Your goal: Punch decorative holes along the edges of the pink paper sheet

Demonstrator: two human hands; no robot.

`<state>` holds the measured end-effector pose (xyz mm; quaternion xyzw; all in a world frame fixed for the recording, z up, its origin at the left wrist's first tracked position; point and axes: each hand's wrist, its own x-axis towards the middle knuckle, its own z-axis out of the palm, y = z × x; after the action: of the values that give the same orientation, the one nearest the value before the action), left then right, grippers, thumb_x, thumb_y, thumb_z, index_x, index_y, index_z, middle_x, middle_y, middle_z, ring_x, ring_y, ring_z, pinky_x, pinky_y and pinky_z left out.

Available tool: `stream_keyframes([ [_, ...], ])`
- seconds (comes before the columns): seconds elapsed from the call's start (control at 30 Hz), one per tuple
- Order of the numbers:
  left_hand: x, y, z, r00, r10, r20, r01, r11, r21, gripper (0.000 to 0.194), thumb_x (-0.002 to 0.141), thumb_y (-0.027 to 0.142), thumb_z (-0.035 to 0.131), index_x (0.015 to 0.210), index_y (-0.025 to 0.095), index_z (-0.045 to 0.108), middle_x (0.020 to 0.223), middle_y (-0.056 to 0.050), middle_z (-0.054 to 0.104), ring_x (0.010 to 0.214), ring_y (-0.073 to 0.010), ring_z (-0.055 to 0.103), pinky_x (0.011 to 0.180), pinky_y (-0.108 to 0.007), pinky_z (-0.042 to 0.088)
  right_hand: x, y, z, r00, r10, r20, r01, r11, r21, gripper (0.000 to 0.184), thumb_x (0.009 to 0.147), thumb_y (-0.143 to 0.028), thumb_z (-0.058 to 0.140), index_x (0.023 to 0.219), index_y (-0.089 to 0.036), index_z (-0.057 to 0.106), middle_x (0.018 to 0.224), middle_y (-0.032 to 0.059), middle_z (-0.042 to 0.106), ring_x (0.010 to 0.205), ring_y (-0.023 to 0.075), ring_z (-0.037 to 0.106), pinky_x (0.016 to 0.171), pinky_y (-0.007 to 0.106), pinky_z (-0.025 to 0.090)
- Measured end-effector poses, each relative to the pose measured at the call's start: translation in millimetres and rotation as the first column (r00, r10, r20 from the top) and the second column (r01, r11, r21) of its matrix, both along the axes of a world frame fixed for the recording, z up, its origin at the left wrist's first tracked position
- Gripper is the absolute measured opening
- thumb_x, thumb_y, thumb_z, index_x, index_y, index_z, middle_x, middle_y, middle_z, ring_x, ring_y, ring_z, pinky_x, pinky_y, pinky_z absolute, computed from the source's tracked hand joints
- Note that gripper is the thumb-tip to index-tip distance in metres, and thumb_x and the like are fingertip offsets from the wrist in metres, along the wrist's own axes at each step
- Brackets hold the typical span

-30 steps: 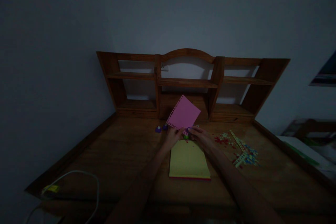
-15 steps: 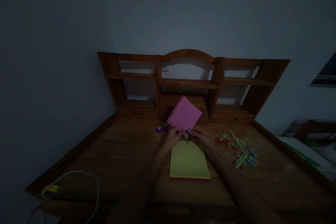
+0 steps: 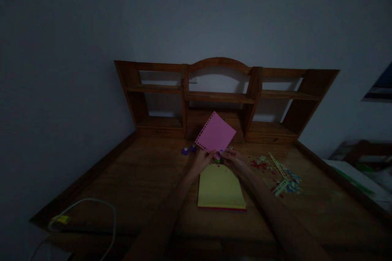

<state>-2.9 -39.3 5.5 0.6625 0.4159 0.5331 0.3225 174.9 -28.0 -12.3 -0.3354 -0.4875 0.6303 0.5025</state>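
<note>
Left of the yellow pad [image 3: 221,187], the wooden desk [image 3: 147,179] gave us wide room, out to its raised side edge [image 3: 98,170]; right of the pad, scattered paper bits [image 3: 259,165] and punched strips [image 3: 277,164] took up the nearer space. The shelf unit [image 3: 219,97] bounded the desk beyond the pad.

Our own fingers hid the sheet's lowest corner; a green patch [image 3: 218,161] at the pad's far edge was too small and dark to make out, and the white cable [image 3: 114,212], well left of the pad, ran out of view.

We held the pink sheet [image 3: 216,132] tilted up just beyond the pad, our left hand [image 3: 200,159] pinching its lower part, our right hand [image 3: 233,157] closed on a purple punch [image 3: 219,153] there. One corner pointed away from the pad; with sides looking nearly equal, we could not tell its long axis.
</note>
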Motion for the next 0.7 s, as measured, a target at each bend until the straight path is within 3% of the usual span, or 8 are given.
stream_keyframes([
  [0.23,0,-2,0.7,1.000,-0.008,-0.006,0.008,1.000,-0.003,0.035,0.084,0.047,0.063,0.071,0.015,0.068,0.060,-0.005,0.065,0.076,-0.0223,0.065,0.063,-0.027,0.049,1,0,2.1,0.998,-0.015,0.058,0.013,0.999,0.029,0.033,0.063,-0.040,0.086,0.085,-0.017,0.075,0.082,0.0053,0.072,0.061,0.0127,0.054,0.053,0.026,0.036],
  [0.4,-1,-3,0.2,1.000,-0.003,-0.023,0.003,1.000,-0.018,0.036,0.084,0.047,0.063,0.069,0.015,0.068,0.060,-0.005,0.066,0.075,-0.0227,0.065,0.063,-0.027,0.049,0,0,2.6,0.999,-0.021,0.046,0.020,1.000,0.006,0.039,0.059,-0.044,0.087,0.086,-0.018,0.075,0.082,0.0071,0.073,0.070,0.0188,0.060,0.057,0.028,0.042],
  [0.7,0,-13,12.1,0.999,-0.006,-0.036,0.004,0.999,-0.050,0.039,0.083,0.051,0.062,0.070,0.015,0.067,0.054,-0.003,0.061,0.067,-0.0206,0.063,0.058,-0.025,0.045,1,-3,7.1,0.999,-0.031,0.021,0.031,0.999,-0.018,0.033,0.060,-0.041,0.087,0.081,-0.019,0.075,0.088,0.0067,0.074,0.075,0.0205,0.064,0.067,0.031,0.048],
])
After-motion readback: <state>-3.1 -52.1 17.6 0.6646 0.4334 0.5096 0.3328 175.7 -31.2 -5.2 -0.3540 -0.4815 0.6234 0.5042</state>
